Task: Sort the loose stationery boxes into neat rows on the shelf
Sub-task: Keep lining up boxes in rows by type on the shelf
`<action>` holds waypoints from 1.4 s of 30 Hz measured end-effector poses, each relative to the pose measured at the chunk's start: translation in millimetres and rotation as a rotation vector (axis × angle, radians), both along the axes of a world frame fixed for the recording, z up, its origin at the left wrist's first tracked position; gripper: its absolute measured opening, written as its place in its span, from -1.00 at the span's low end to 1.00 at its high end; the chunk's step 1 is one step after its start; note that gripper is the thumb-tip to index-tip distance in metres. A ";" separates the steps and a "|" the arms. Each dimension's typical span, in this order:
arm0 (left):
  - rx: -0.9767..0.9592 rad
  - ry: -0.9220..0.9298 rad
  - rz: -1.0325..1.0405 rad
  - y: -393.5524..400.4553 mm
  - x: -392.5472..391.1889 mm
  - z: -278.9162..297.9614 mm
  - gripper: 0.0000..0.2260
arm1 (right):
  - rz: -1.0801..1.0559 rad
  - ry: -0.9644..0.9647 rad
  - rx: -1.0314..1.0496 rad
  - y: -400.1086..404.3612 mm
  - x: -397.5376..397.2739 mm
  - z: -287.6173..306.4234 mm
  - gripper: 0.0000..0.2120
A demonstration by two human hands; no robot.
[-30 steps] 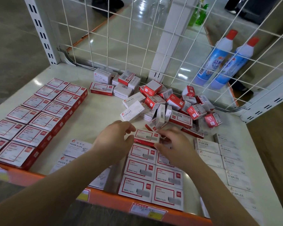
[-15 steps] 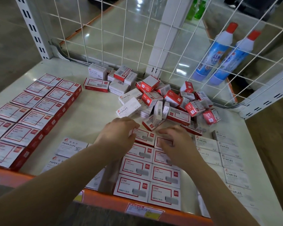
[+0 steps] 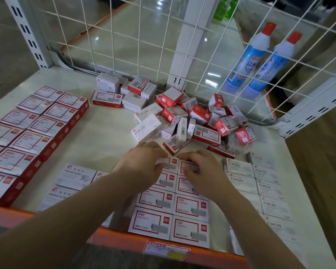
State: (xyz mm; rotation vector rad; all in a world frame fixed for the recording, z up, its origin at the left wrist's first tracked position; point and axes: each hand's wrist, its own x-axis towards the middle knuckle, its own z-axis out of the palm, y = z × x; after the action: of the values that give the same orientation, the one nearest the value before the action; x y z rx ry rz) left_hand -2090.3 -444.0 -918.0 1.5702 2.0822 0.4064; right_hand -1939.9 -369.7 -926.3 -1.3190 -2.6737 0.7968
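Both hands are down on the far end of the middle block of red-framed staple boxes (image 3: 171,210). The left hand (image 3: 142,164) has its fingers curled over the top-left box (image 3: 168,164) of that block, fingertips on its far edge, so it looks like it's gripping that one. The right hand (image 3: 200,169) sits right next to it, fingers bent over the top-right box (image 3: 188,166), thumb on the near side, pinching it lightly. Those two boxes lie side by side, touching, at the head of the two columns that run back to the orange shelf lip (image 3: 124,243).

Just beyond the fingertips is the loose pile (image 3: 192,121) of red and white boxes, all tumbled at odd angles against the wire mesh back (image 3: 144,45). Left of the left forearm are white paper clip boxes (image 3: 76,176), and further left a big tidy block of red boxes (image 3: 33,133). Right of the right hand are two columns of white staples boxes (image 3: 260,181). Behind the mesh stand two blue bottles (image 3: 260,61) with red caps.
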 end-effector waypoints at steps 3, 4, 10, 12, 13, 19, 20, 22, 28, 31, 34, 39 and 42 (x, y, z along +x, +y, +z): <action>-0.003 0.005 -0.004 0.4 -0.3 0.5 -0.66 | 0.003 -0.006 -0.001 -0.1 -0.4 1.8 -0.70; -0.006 0.010 -0.007 0.7 -0.3 0.5 -0.65 | 0.003 -0.008 -0.005 -0.1 -0.8 2.7 -0.69; -0.012 0.016 -0.008 1.7 0.4 -0.3 -0.65 | 0.001 -0.038 -0.025 -0.7 -2.9 4.8 -0.67; -0.007 0.022 -0.008 2.2 0.9 -0.6 -0.65 | -0.005 -0.044 -0.026 -1.1 -3.1 4.9 -0.67; -0.006 0.024 -0.008 2.3 1.0 -0.7 -0.65 | -0.008 -0.044 -0.023 -1.2 -3.1 4.6 -0.67; 0.002 0.044 -0.032 0.7 -0.8 1.5 -0.65 | -0.064 -0.004 0.045 -2.7 -2.0 0.0 -0.72; 0.012 0.045 -0.026 0.4 -2.0 2.6 -0.65 | -0.088 0.016 0.057 -2.1 -1.8 0.1 -0.74; 0.030 0.021 0.020 -0.8 -4.8 5.3 -0.66 | -0.141 0.058 0.067 0.0 -2.9 1.7 -0.79; 0.091 -0.015 0.108 -6.8 -9.6 11.0 -0.73 | -0.282 0.102 0.112 9.2 -19.2 10.8 -0.72; 0.079 -0.027 0.126 -11.2 -14.0 12.0 -0.75 | -0.274 0.098 0.160 10.1 -30.2 16.2 -0.75; 0.059 -0.033 0.135 -15.9 -18.1 12.7 -0.77 | -0.302 0.073 0.167 10.2 -37.6 19.4 -0.81; 0.062 -0.079 0.173 -21.7 -21.0 13.2 -0.76 | -0.346 0.122 0.167 6.5 -37.4 19.8 -0.77; 0.086 -0.108 0.192 -22.7 -21.1 13.4 -0.75 | -0.385 0.207 0.128 3.4 -31.3 23.7 -0.81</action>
State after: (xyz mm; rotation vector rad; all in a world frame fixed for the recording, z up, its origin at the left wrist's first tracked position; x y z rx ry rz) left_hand -2111.4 -466.7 -904.6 1.3658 2.1638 0.6420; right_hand -1971.2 -366.3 -902.6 -1.5529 -2.1773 0.6601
